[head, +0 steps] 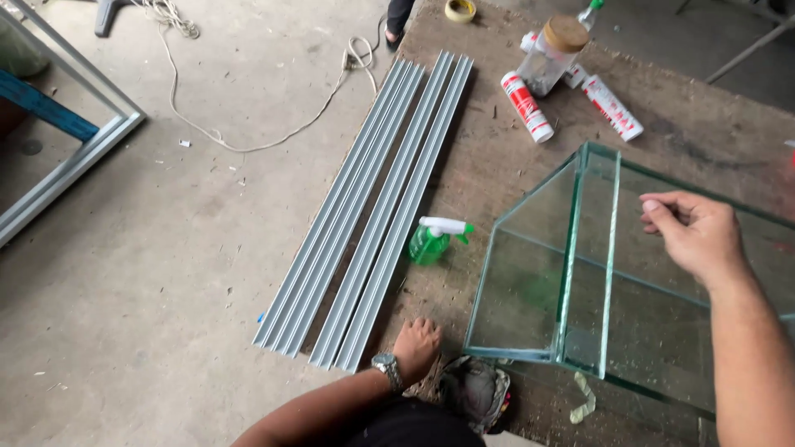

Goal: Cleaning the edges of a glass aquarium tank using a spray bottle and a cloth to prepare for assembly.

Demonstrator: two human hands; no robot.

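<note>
A clear glass tank (580, 273) with greenish edges stands on a brown mat (497, 157). My right hand (694, 233) hovers over the tank's top, its fingers curled loosely with nothing visible in them. My left hand (416, 346), with a wristwatch, is pressed flat on the mat just left of the tank's near corner, beside a crumpled grey rag (475, 392). A green spray bottle (434, 239) with a white trigger lies on the mat between my left hand and the tank's far corner.
Long grey metal rails (373, 207) lie along the mat's left edge on the concrete floor. Two red-and-white sealant tubes (527, 106), a clear jar with a wooden lid (553, 51) and a tape roll (460, 10) lie at the far end. A white cord (248, 147) and a metal frame (74, 157) are at left.
</note>
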